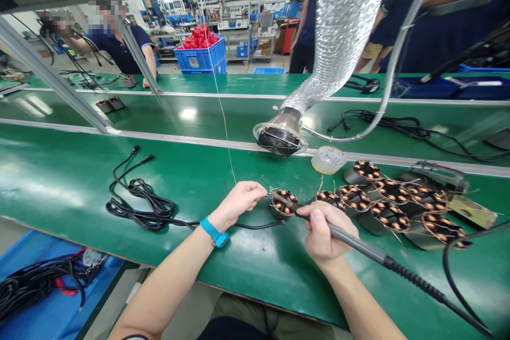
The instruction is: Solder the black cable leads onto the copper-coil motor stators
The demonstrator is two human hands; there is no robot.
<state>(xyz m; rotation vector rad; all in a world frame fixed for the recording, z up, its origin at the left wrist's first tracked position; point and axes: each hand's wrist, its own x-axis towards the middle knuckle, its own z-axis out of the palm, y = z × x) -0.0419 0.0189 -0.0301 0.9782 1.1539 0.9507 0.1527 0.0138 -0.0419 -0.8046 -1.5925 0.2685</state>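
Observation:
My left hand (243,199), with a blue wristband (215,232) at the wrist, pinches the thin solder wire (224,117) that hangs down from above. Its fingertips are beside a motor stator (282,213) with copper windings. In my right hand (329,231) is a soldering iron (360,245), gripped like a pen, its tip over the stator's top near the left fingertips. Whether the tip touches a lead is too small to tell. A black cable (255,226) runs under my left wrist to the stator's base.
Several more stators (384,218) stand at the right, near a tape roll (329,159) and a metal stand (472,211). A fume extractor (279,138) hangs above. Coiled cable (145,204) lies left; a blue bin (24,255) holds more. A person (119,45) works across the line.

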